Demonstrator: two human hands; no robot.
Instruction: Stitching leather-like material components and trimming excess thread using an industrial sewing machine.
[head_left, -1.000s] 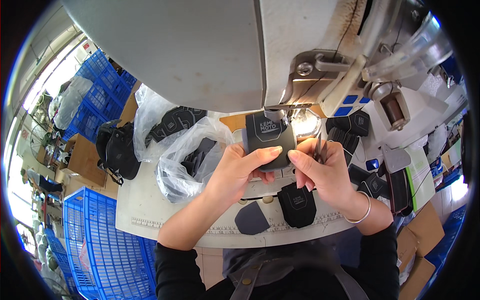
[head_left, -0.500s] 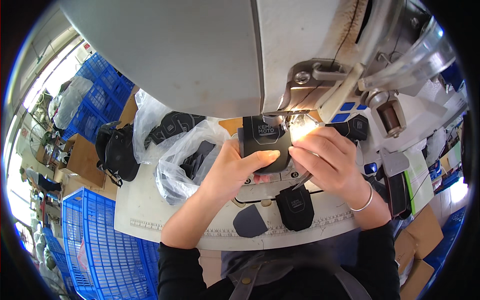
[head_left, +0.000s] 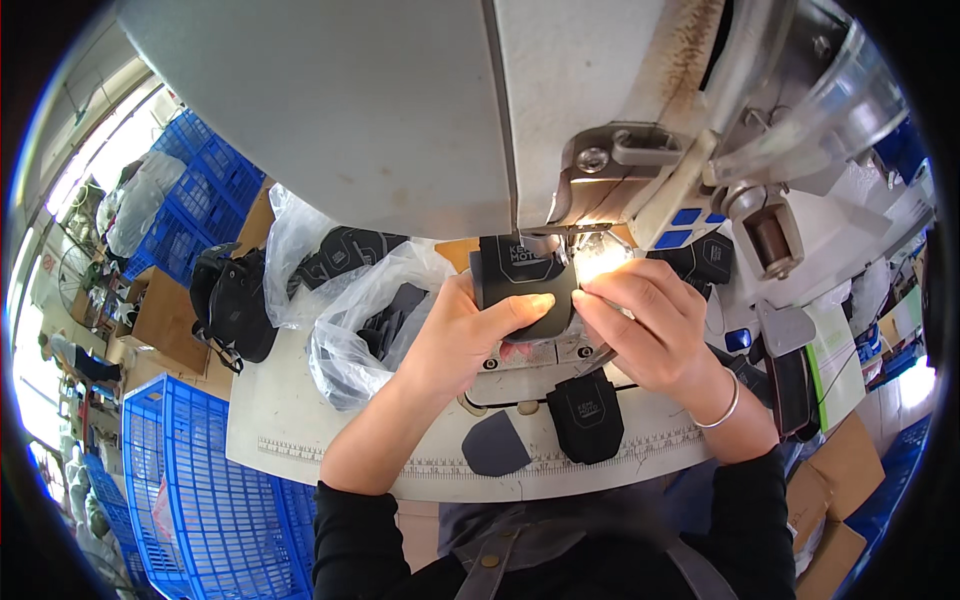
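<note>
A black fabric piece (head_left: 525, 285) with a printed patch lies under the needle area of a sewing machine (head_left: 565, 240). My left hand (head_left: 465, 325) grips its left side, thumb flat on top and fingers underneath. At the piece's right edge, close to the lit needle area, my right hand (head_left: 645, 315) is closed in a pinch. A slim metal tip shows below the right palm; what it belongs to is hidden. Nearer to me on the table lie a similar black pouch-like piece (head_left: 585, 418) and a plain dark grey cut piece (head_left: 496, 445).
Clear plastic bags (head_left: 345, 370) with dark pieces stand left on the white table (head_left: 290, 430), its front edge marked with a ruler. A blue crate (head_left: 200, 490) is at lower left. A thread bobbin (head_left: 770, 245), a black piece (head_left: 705, 260) and cardboard boxes (head_left: 835, 480) are on the right.
The held black piece has slid slightly farther under the machine head, with both hands moving along. The view has shifted a little; the pieces on the table stay in place.
</note>
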